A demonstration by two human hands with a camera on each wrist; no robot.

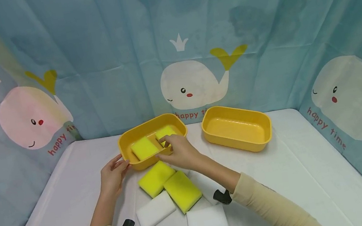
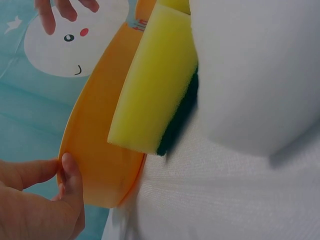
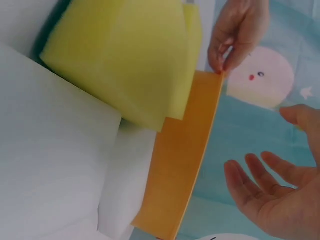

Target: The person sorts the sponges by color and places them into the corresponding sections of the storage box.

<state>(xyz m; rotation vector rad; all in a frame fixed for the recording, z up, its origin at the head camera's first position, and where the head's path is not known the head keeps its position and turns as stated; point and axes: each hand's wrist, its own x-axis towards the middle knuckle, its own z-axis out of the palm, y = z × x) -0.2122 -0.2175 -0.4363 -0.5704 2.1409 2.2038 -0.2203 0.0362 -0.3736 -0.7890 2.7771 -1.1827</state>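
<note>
My left hand (image 1: 111, 178) pinches the left end of a yellow plastic tray (image 1: 143, 164) between thumb and fingertips at the rim, plain in the left wrist view. Two yellow sponges lie inside that tray, the left sponge (image 1: 144, 148) and the right sponge (image 1: 164, 132), which is partly hidden by my right hand (image 1: 183, 152). The right hand hovers over the tray's front wall, its fingers bent loosely and apart with nothing between them, as the right wrist view shows. Just in front lie two more yellow sponges, one (image 1: 155, 178) overlapping the other (image 1: 183, 191); a dark green scouring side (image 2: 181, 112) shows underneath.
White blocks lie around the yellow sponges: one at the left (image 1: 155, 211), one at the front (image 1: 207, 221) and one (image 1: 202, 182) partly under the right forearm. A second yellow tray (image 1: 237, 129), with nothing in it, stands at the right. A whale-print curtain (image 1: 120, 91) encloses the white table.
</note>
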